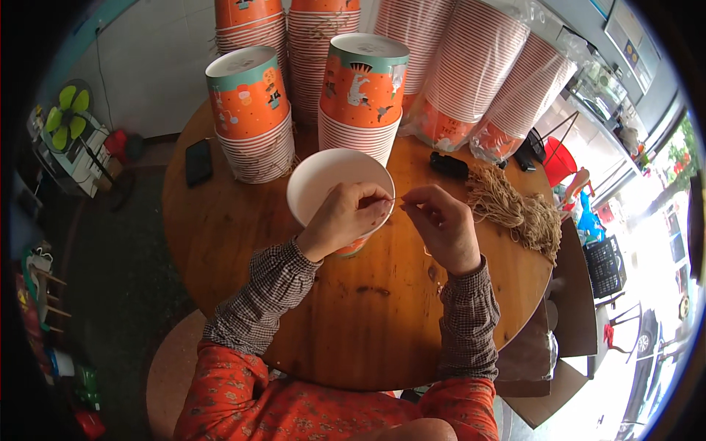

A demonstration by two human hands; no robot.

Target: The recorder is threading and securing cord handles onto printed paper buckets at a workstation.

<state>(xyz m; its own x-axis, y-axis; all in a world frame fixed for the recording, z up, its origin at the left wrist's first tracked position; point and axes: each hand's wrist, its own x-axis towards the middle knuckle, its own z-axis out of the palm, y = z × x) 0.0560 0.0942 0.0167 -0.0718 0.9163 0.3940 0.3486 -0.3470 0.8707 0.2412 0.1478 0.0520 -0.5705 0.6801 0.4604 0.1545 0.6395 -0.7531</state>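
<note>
A paper bucket (316, 176), white inside and orange outside, stands in front of me with its open mouth facing up. My left hand (346, 214) is at the bucket's near right rim, thumb and fingers closed in a pinch. Beside it, just right of the rim, my right hand (443, 226) pinches too. Between the two sets of fingertips runs a short length of thin string (397, 198). How it meets the bucket's rim is hidden by my left fingers. To the right lies a bundle of beige strings (507, 209).
Upside-down stacks of orange paper buckets (250, 110) (364, 88) stand behind on the round wooden table (331, 316). Plastic-wrapped bucket stacks (474, 73) are at back right. A dark phone (198, 162) lies left; a black object (448, 165) sits by the strings. Open cardboard boxes (570, 316) stand right.
</note>
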